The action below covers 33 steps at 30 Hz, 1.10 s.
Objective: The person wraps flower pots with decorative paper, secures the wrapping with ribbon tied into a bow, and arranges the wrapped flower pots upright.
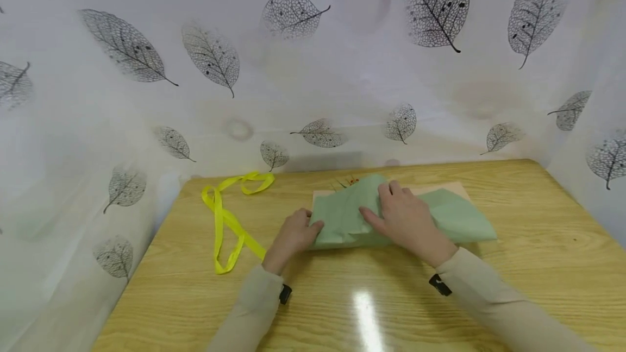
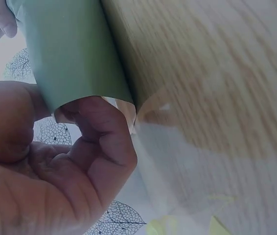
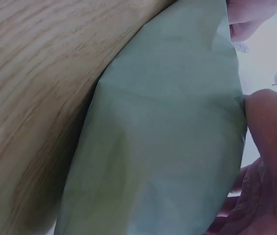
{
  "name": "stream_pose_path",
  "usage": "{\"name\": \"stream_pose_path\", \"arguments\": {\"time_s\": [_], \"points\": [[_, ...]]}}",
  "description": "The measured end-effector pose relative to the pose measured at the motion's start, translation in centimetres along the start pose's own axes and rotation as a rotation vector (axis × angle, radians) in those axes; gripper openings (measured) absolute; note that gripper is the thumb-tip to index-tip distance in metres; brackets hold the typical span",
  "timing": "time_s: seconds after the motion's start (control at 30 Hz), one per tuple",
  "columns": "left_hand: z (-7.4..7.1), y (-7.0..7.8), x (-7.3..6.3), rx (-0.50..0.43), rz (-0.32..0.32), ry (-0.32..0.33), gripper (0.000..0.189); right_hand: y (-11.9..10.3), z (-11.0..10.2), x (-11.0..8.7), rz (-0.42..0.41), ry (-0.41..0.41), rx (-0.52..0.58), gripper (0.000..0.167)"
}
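A sheet of green wrapping paper (image 1: 337, 227) lies folded in a long bundle on the wooden table. My left hand (image 1: 295, 232) pinches its left end between thumb and fingers; the left wrist view shows the fingers curled in under the paper's rolled edge (image 2: 75, 54). Over the bundle's middle, my right hand (image 1: 408, 224) grips the paper, its thumb on the near face and its fingers at the far side. Behind the paper, small red bits with thin green stems (image 1: 352, 181) peek out. What the bundle encloses is hidden.
Pale peach paper (image 1: 457, 189) shows beneath and behind the green sheet. A yellow ribbon (image 1: 230, 221) lies in loose loops on the left of the wooden table (image 1: 528, 265). White curtains with a leaf print (image 1: 332, 80) surround the table's back and sides.
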<state>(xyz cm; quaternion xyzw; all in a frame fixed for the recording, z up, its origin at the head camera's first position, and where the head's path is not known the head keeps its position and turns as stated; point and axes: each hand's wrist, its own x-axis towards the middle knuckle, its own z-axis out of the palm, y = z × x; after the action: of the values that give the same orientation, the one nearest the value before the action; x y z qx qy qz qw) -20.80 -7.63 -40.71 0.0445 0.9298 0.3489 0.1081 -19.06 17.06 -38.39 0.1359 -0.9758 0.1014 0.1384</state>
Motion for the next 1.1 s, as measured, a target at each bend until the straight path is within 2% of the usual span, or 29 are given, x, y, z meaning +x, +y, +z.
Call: {"name": "stream_pose_path", "arguments": {"time_s": [0.4,0.57,0.77,1.0,1.1], "points": [[-0.5,0.0,-0.7,0.033,-0.012,0.009,0.057,-0.1,0.7,0.5,0.059,-0.02,0.049,0.063],[-1.0,-0.4,-1.3,0.071,-0.025,-0.054,0.054,-0.2,1.1,0.3,0.069,-0.001,0.065,0.062],[-1.3,-0.3,-1.4,0.049,-0.06,-0.128,0.054,-0.3,1.2,0.3,0.066,0.021,0.078,0.059],[-1.0,-0.6,-0.9,0.005,-0.071,-0.125,0.075,-0.3,1.4,0.3,0.058,0.04,0.061,0.059],[-0.8,-0.8,-0.6,-0.03,-0.075,-0.122,0.074,-0.3,1.4,0.3,0.06,0.04,0.059,0.059]]}}
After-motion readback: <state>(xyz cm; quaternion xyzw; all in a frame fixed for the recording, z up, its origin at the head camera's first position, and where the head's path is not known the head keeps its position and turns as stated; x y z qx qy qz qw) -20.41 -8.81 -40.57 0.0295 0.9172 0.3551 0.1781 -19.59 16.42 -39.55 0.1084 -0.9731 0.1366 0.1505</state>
